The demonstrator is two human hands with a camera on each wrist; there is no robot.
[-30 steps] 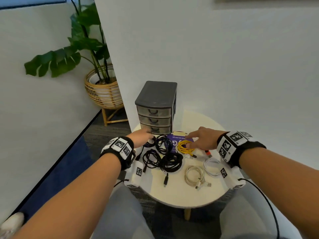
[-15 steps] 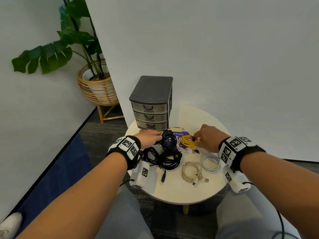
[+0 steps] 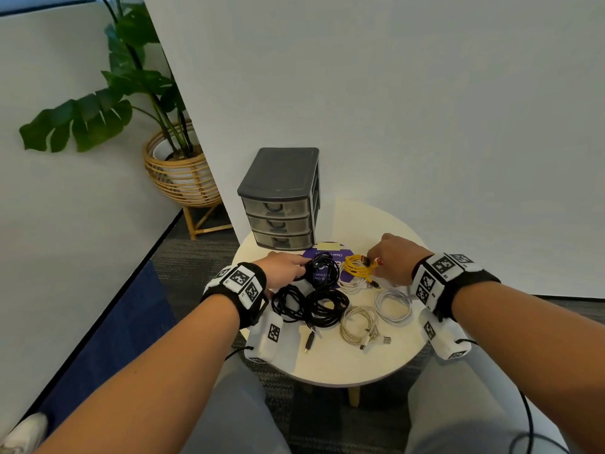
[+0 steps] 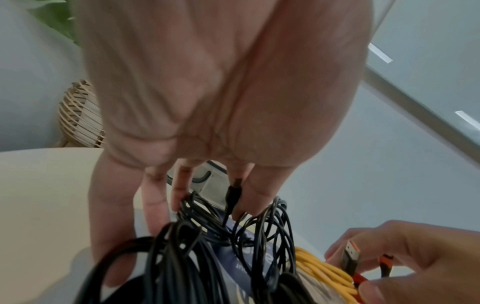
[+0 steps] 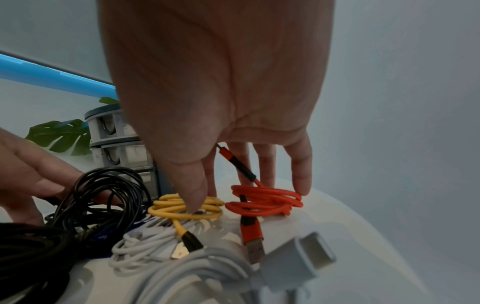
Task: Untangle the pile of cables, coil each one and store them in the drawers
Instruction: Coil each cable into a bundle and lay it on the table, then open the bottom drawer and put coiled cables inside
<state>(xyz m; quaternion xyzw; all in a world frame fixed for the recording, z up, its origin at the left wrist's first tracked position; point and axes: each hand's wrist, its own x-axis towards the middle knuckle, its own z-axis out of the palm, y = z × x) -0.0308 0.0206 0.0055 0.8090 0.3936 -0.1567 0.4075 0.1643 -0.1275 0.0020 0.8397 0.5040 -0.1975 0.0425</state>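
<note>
Since half a second earlier, the right hand [image 3: 394, 258] had stayed at the yellow cable [image 3: 357, 265], and the left hand [image 3: 281, 267] had stayed at the black coil [image 3: 322, 269]. The right grip pinched the yellow cable, its thumb pressing down on the coil. The left grip pinched a black plug between its fingers. Both coils lay on the round tabletop [image 3: 340, 365], just in front of the closed grey drawers [image 3: 278, 221].
</note>
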